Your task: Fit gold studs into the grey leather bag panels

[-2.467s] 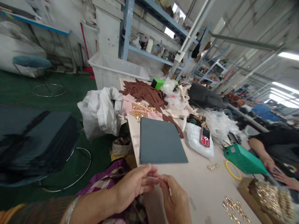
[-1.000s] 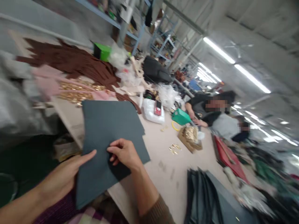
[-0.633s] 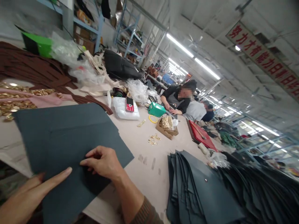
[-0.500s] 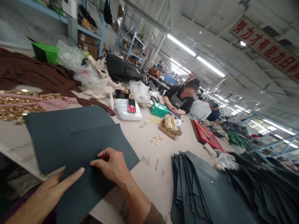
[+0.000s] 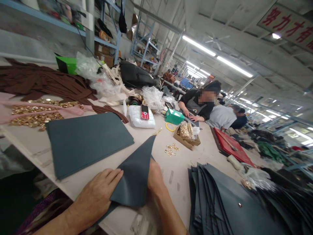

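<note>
Left fingers (image 5: 112, 178) together on grey sheet (image 5: 134, 178), right hand (image 5: 155, 182) behind it

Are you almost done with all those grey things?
Looks done, maybe: the stack on the right, with a metal stud on its top piece. In hand: a grey piece raised between the left hand and right hand. Seemingly left: the flat grey piece on the table, near the gold pieces.

Flat panel (image 5: 85, 143) on workbench (image 5: 144, 138), loose studs (image 5: 172, 149) right, panel stack (image 5: 220, 199) further right.
</note>
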Demonstrator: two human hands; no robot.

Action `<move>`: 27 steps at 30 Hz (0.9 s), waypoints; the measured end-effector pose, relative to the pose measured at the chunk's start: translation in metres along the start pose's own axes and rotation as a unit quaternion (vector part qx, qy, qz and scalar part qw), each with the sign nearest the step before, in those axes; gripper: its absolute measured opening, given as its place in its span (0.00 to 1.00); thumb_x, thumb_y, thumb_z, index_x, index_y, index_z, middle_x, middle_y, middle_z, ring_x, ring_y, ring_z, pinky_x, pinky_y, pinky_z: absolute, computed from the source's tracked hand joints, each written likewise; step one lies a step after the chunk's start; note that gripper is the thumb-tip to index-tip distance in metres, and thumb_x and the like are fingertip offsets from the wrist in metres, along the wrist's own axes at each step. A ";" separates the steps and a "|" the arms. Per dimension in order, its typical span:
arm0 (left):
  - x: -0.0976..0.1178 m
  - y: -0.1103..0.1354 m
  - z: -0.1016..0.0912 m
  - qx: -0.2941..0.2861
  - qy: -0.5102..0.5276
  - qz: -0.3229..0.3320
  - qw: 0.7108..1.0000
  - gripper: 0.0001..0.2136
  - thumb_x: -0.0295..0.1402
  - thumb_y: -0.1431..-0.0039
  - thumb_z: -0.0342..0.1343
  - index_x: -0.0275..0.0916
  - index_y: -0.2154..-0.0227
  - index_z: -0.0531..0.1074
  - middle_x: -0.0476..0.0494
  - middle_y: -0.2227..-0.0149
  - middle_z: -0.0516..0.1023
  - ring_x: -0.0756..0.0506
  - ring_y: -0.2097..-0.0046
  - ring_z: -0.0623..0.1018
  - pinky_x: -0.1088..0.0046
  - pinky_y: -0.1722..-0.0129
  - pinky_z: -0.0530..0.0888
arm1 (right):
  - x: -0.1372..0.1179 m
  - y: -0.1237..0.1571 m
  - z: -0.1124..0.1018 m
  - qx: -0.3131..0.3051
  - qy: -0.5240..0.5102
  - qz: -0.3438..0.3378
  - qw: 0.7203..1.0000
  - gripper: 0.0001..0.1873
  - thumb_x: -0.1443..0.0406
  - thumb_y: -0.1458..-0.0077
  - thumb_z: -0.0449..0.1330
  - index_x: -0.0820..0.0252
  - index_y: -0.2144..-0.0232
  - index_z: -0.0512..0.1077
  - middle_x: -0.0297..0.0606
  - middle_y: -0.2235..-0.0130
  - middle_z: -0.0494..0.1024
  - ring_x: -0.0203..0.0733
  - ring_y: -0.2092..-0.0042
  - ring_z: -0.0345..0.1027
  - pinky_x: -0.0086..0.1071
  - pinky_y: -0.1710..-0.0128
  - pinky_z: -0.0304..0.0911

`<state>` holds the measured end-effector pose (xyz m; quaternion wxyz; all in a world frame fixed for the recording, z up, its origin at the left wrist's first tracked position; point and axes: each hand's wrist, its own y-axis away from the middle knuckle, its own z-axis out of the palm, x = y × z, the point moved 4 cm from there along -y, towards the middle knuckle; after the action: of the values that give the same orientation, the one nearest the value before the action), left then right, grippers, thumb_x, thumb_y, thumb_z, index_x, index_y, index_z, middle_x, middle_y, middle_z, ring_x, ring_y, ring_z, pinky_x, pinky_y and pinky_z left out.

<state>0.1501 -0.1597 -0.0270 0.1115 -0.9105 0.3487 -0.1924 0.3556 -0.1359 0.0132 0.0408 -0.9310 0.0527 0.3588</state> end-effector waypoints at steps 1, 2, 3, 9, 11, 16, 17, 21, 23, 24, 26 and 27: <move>0.001 0.000 0.000 0.003 -0.002 -0.001 1.000 0.34 0.16 0.60 0.47 0.29 0.44 0.70 0.34 0.45 0.74 0.35 0.46 0.70 0.55 0.43 0.68 | 0.012 -0.005 -0.013 0.018 0.042 0.021 0.999 0.10 0.63 0.38 0.57 0.61 0.58 0.75 0.42 0.57 0.79 0.46 0.55 0.72 0.36 0.52 0.65; 0.001 0.001 0.000 0.007 0.001 0.000 1.000 0.33 0.17 0.59 0.48 0.29 0.44 0.70 0.35 0.45 0.74 0.35 0.46 0.70 0.55 0.42 0.68 | 0.025 -0.009 -0.027 0.040 0.091 0.044 0.994 0.13 0.65 0.38 0.55 0.64 0.55 0.75 0.46 0.56 0.79 0.48 0.54 0.72 0.37 0.50 0.64; 0.001 0.002 0.000 0.012 0.007 0.002 1.000 0.33 0.17 0.59 0.49 0.31 0.44 0.70 0.36 0.45 0.74 0.36 0.46 0.69 0.56 0.42 0.67 | 0.039 -0.014 -0.041 0.062 0.139 0.069 0.986 0.15 0.66 0.37 0.53 0.67 0.53 0.73 0.51 0.55 0.78 0.50 0.52 0.71 0.39 0.49 0.62; -0.008 0.008 0.001 0.037 0.051 0.007 0.998 0.34 0.20 0.59 0.53 0.36 0.43 0.68 0.41 0.44 0.74 0.37 0.45 0.68 0.61 0.41 0.64 | 0.087 -0.036 -0.076 0.080 0.324 0.128 0.934 0.16 0.70 0.38 0.49 0.70 0.57 0.75 0.57 0.58 0.79 0.51 0.53 0.73 0.38 0.52 0.62; -0.008 0.007 0.000 0.025 0.066 0.002 0.997 0.34 0.20 0.58 0.53 0.36 0.42 0.67 0.40 0.44 0.73 0.37 0.45 0.67 0.61 0.41 0.64 | 0.091 -0.040 -0.073 0.068 0.355 0.127 0.923 0.16 0.70 0.38 0.49 0.69 0.59 0.76 0.55 0.60 0.80 0.50 0.55 0.74 0.36 0.54 0.62; -0.001 0.000 -0.013 -0.041 0.103 -0.018 0.994 0.32 0.23 0.55 0.55 0.33 0.42 0.66 0.36 0.44 0.72 0.36 0.46 0.67 0.58 0.41 0.65 | 0.093 -0.048 -0.063 0.051 0.395 0.112 0.910 0.15 0.72 0.40 0.49 0.72 0.63 0.76 0.57 0.62 0.80 0.53 0.58 0.76 0.37 0.58 0.63; 0.000 -0.002 -0.016 -0.052 0.109 -0.017 0.993 0.32 0.23 0.55 0.56 0.32 0.42 0.66 0.35 0.45 0.72 0.36 0.46 0.67 0.58 0.41 0.65 | 0.094 -0.049 -0.063 0.050 0.397 0.109 0.910 0.15 0.71 0.40 0.49 0.73 0.63 0.75 0.59 0.62 0.80 0.55 0.58 0.76 0.39 0.59 0.64; 0.001 -0.004 -0.019 -0.058 0.126 -0.001 0.990 0.30 0.28 0.54 0.58 0.31 0.44 0.66 0.33 0.47 0.72 0.36 0.50 0.69 0.57 0.45 0.67 | 0.097 -0.052 -0.078 0.043 0.384 0.107 0.916 0.16 0.66 0.40 0.49 0.68 0.64 0.76 0.58 0.64 0.81 0.58 0.60 0.77 0.42 0.61 0.66; -0.001 -0.003 -0.017 -0.047 0.128 0.007 0.991 0.29 0.30 0.53 0.59 0.31 0.45 0.67 0.32 0.48 0.73 0.35 0.51 0.69 0.58 0.47 0.67 | 0.088 -0.047 -0.089 0.054 0.331 0.120 0.934 0.16 0.62 0.41 0.51 0.62 0.65 0.77 0.51 0.67 0.82 0.55 0.63 0.78 0.40 0.63 0.68; -0.001 -0.002 -0.016 -0.040 0.128 0.011 0.991 0.28 0.30 0.53 0.59 0.31 0.45 0.67 0.32 0.49 0.73 0.35 0.52 0.70 0.57 0.47 0.67 | 0.080 -0.042 -0.093 0.076 0.264 0.127 0.953 0.15 0.59 0.42 0.52 0.60 0.65 0.77 0.47 0.68 0.82 0.53 0.65 0.78 0.39 0.64 0.69; -0.002 0.000 -0.014 -0.028 0.129 0.017 0.991 0.26 0.31 0.51 0.59 0.32 0.46 0.68 0.32 0.52 0.74 0.35 0.53 0.71 0.57 0.49 0.67 | 0.057 -0.028 -0.091 0.125 0.069 0.122 0.982 0.18 0.52 0.47 0.58 0.60 0.65 0.77 0.43 0.69 0.82 0.49 0.67 0.78 0.37 0.64 0.71; -0.001 0.001 -0.014 -0.024 0.129 0.019 0.991 0.25 0.32 0.49 0.59 0.33 0.47 0.68 0.32 0.53 0.75 0.36 0.54 0.71 0.57 0.49 0.67 | 0.043 -0.021 -0.083 0.127 -0.028 0.108 0.986 0.20 0.50 0.51 0.62 0.60 0.65 0.77 0.41 0.69 0.82 0.48 0.68 0.77 0.37 0.65 0.72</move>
<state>0.1424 -0.1605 -0.0152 0.0475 -0.8737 0.3816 -0.2978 0.4448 -0.1279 0.0460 0.1207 -0.8969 0.1969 0.3771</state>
